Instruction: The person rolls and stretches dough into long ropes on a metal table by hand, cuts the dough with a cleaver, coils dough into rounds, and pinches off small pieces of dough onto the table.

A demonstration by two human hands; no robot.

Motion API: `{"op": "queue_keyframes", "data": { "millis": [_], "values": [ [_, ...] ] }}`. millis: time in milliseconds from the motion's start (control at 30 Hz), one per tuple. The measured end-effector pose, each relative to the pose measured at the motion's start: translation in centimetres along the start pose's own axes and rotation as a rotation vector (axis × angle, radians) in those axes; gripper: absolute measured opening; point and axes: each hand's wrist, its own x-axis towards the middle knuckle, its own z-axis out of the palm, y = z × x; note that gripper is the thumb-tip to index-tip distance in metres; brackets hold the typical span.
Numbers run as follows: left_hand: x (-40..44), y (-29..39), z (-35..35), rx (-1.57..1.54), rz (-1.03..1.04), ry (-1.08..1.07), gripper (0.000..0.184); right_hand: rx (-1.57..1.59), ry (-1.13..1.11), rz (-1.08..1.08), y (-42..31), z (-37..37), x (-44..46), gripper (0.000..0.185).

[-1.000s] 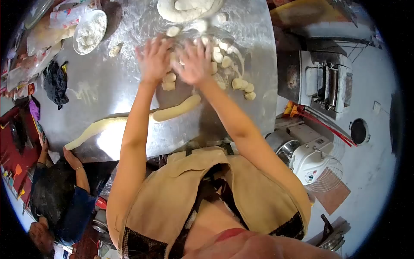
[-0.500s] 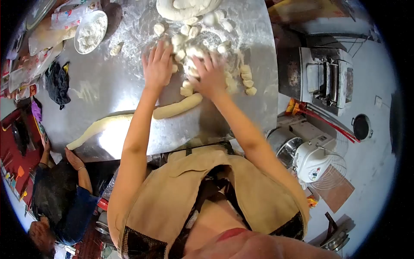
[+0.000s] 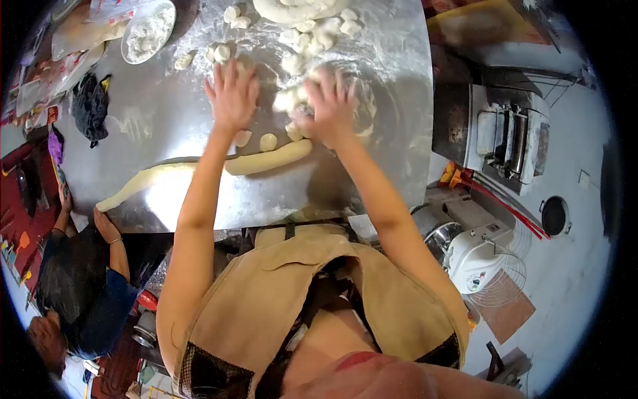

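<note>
My left hand (image 3: 234, 98) is over the floured metal table with its fingers spread, close to a few small dough pieces (image 3: 222, 53) beyond its fingertips. Blurred by motion, my right hand (image 3: 330, 110) has its fingers apart over a cluster of dough pieces (image 3: 286, 101), partly covering them; whether it presses on them I cannot tell. Single rounds of dough (image 3: 268, 142) lie between my wrists. Nearer to me, a long dough rope (image 3: 269, 159) stretches leftward and passes under my left forearm. More dough pieces (image 3: 316, 44) sit beyond my right hand, next to a large dough coil (image 3: 299, 9).
A bowl of flour (image 3: 147, 33) stands at the far left, near plastic bags (image 3: 80, 36) and a black bag (image 3: 90, 110). Another person's hand (image 3: 106, 226) touches the table's front-left edge. A roller machine (image 3: 512, 139) and a white mixer (image 3: 475, 259) are to the right.
The row of dough pieces right of my right hand is gone from its place. Pieces now lie more scattered, some farther left and beyond. Both hands have shifted slightly, and the view has moved.
</note>
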Motion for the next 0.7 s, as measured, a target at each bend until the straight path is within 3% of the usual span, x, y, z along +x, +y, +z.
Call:
{"op": "queue_keyframes", "data": {
  "millis": [33,100,133,200,233,300,333,400,433,467,500,567,633,700],
  "values": [
    [-2.8,0.1,-0.8,-0.099,-0.036,0.021,0.048,0.007,0.003,-0.004,-0.2,-0.4,-2.0,0.06],
    [-6.8,4.5,-4.4,-0.063,0.072,-0.215,0.05,-0.175,-0.165,0.068,2.1,-0.8,-5.5,0.062],
    [-6.2,4.0,-4.1,-0.064,0.061,-0.211,0.05,-0.176,-0.166,0.056,3.6,-0.8,-4.7,0.062],
    [-5.1,2.8,-2.5,0.005,0.278,-0.272,0.051,-0.182,0.027,0.133,6.5,0.6,-2.4,0.069],
    [-2.5,1.5,-3.5,0.081,0.231,-0.283,0.05,-0.185,0.019,0.125,7.0,1.8,0.2,0.069],
    [0.3,-2.8,-1.4,0.024,0.142,0.007,0.041,-0.479,0.157,0.268,6.0,4.0,5.3,0.072],
    [1.3,-3.7,-2.2,0.002,0.003,-0.009,0.043,-0.474,0.149,0.262,3.3,3.5,5.1,0.072],
    [-1.1,-3.2,-3.1,-0.094,-0.057,0.063,0.045,-0.143,-0.168,0.033,-3.2,1.1,3.0,0.072],
    [-3.0,-2.6,-3.6,-0.193,-0.111,0.138,0.047,-0.043,-0.151,-0.087,-5.2,1.2,-0.5,0.073],
    [-6.3,-1.8,-4.3,-0.148,0.023,-0.049,0.053,0.055,-0.133,-0.206,-6.4,1.6,-4.2,0.073],
    [-9.8,-0.5,-5.4,-0.169,0.159,-0.09,0.054,0.042,-0.323,-0.21,-6.6,2.0,-6.3,0.075],
    [-12.4,-0.2,-4.4,-0.125,0.196,-0.364,0.055,-0.105,-0.168,-0.209,-5.0,4.1,-5.4,0.073],
    [-9.6,-2.0,-3.7,-0.135,0.104,-0.143,0.052,-0.143,-0.191,-0.161,-3.5,3.6,0.7,0.068],
    [-5.1,-3.9,-2.6,-0.074,-0.046,-0.001,0.054,-0.382,0.002,-0.071,-2.3,3.2,5.9,0.063]
  ]
}}
